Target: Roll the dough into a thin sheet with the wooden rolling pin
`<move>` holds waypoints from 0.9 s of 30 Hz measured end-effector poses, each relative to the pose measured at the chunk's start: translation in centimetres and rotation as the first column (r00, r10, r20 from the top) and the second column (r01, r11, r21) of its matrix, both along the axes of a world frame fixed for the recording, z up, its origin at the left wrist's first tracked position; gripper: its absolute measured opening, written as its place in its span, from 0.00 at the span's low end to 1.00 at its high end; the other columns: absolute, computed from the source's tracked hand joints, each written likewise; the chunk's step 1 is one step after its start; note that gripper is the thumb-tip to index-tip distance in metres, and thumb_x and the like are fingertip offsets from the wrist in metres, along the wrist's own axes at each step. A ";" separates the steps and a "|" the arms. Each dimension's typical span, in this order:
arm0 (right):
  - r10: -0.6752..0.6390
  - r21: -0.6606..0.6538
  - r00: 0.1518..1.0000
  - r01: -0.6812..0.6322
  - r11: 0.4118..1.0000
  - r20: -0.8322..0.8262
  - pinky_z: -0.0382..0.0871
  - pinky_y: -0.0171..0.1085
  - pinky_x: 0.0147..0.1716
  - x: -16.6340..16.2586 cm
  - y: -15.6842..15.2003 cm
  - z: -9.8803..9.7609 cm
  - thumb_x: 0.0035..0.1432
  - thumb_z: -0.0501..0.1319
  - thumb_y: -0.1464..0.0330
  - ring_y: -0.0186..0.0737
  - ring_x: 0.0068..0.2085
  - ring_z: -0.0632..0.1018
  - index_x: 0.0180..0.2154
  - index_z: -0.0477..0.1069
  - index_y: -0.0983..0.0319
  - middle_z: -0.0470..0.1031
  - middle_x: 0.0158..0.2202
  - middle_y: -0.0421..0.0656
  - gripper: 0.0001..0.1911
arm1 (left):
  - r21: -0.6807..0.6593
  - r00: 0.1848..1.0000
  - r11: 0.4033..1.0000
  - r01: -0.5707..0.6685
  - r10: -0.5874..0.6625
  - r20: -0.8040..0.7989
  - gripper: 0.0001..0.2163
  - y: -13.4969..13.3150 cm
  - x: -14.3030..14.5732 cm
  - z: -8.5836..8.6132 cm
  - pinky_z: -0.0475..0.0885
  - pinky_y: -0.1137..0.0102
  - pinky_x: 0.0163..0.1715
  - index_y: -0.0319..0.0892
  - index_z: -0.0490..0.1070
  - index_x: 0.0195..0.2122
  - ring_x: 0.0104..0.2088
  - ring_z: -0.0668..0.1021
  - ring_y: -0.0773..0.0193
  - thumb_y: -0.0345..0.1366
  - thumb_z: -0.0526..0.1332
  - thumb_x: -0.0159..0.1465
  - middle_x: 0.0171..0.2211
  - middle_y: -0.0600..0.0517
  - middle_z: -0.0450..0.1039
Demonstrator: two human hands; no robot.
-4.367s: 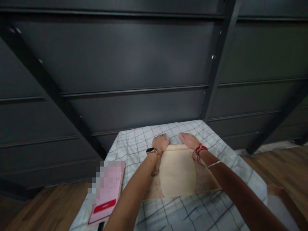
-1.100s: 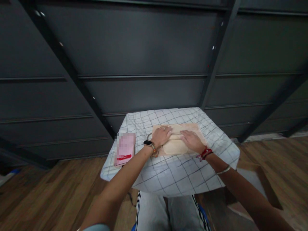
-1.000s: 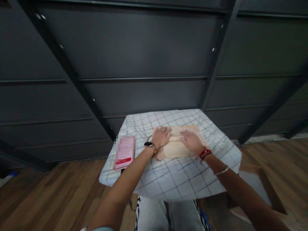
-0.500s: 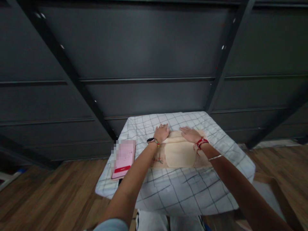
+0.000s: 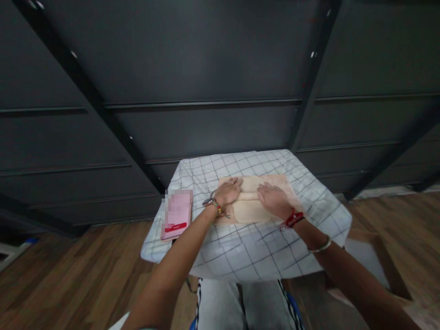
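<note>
A pale sheet that looks like rolled dough (image 5: 253, 213) lies on a peach-coloured mat (image 5: 277, 181). Across it runs a pale bar, apparently a rolling pin (image 5: 248, 196), its ends hidden under my hands. My left hand (image 5: 229, 190) rests flat over the bar's left end, fingers stretched forward. Over the right end, my right hand (image 5: 274, 200) lies palm down with fingers extended. Both hands are open, pressing from above rather than wrapped round it. Beside my left wrist, a small dark metal thing with orange bits (image 5: 224, 215) is partly hidden.
A checked white cloth (image 5: 240, 256) covers the small table. To the left lies a flat pink pad (image 5: 179, 208) with a red strip, partly pixelated. A dark panelled wall (image 5: 206, 133) stands behind. On the floor at right sits an open cardboard box (image 5: 378, 256).
Both hands have drawn back toward me along with the bar, so more of the pale sheet and mat shows beyond it. The view has shifted slightly.
</note>
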State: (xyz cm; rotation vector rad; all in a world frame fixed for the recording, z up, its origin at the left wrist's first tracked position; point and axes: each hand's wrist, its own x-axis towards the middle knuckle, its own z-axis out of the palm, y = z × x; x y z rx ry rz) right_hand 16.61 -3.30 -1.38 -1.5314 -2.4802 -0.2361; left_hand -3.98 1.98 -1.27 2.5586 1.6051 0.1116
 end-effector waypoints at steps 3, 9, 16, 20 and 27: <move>-0.027 0.018 1.000 0.027 0.999 -0.012 0.60 0.42 0.47 -0.2 -2.5 0.2 0.67 0.42 0.66 0.49 0.53 0.69 0.46 0.71 0.66 0.73 0.49 0.54 0.21 | -0.022 0.999 0.999 -0.025 0.024 -0.025 0.23 -1.9 0.1 0.5 0.53 0.69 0.60 0.39 0.55 0.63 0.63 0.58 0.61 0.35 0.39 0.68 0.64 0.46 0.54; 0.035 0.136 0.998 -0.028 0.990 -0.043 0.59 0.44 0.47 0.0 -5.6 -0.9 0.65 0.47 0.66 0.48 0.49 0.70 0.54 0.65 0.69 0.72 0.49 0.54 0.21 | 0.001 0.996 0.997 -0.076 0.076 -0.049 0.23 -4.6 0.3 1.1 0.62 0.63 0.55 0.42 0.55 0.63 0.60 0.64 0.58 0.38 0.37 0.69 0.63 0.49 0.57; 0.059 0.203 0.995 -0.040 0.978 -0.085 0.57 0.45 0.52 -0.1 -8.7 -2.2 0.64 0.48 0.67 0.48 0.53 0.67 0.56 0.64 0.68 0.69 0.55 0.53 0.22 | 0.159 0.997 0.986 -0.053 0.062 -0.047 0.20 -7.6 -0.2 0.0 0.62 0.65 0.55 0.40 0.59 0.58 0.58 0.67 0.61 0.35 0.39 0.69 0.60 0.47 0.62; 0.081 0.146 0.995 -0.071 0.987 -0.064 0.56 0.44 0.53 0.0 -9.0 -1.6 0.65 0.46 0.66 0.47 0.54 0.67 0.55 0.64 0.67 0.68 0.56 0.52 0.21 | 0.205 0.999 0.978 -0.029 0.036 -0.030 0.18 -8.2 -0.5 -0.2 0.62 0.66 0.54 0.40 0.62 0.55 0.57 0.67 0.62 0.34 0.40 0.69 0.57 0.47 0.65; -0.030 0.024 1.000 0.030 0.999 0.009 0.60 0.44 0.51 -0.2 -3.4 0.7 0.67 0.42 0.61 0.45 0.56 0.66 0.52 0.66 0.63 0.69 0.54 0.51 0.22 | 0.161 0.999 0.986 -0.030 0.036 -0.032 0.20 -4.3 0.0 0.2 0.59 0.64 0.57 0.39 0.60 0.58 0.61 0.63 0.60 0.35 0.38 0.69 0.61 0.46 0.60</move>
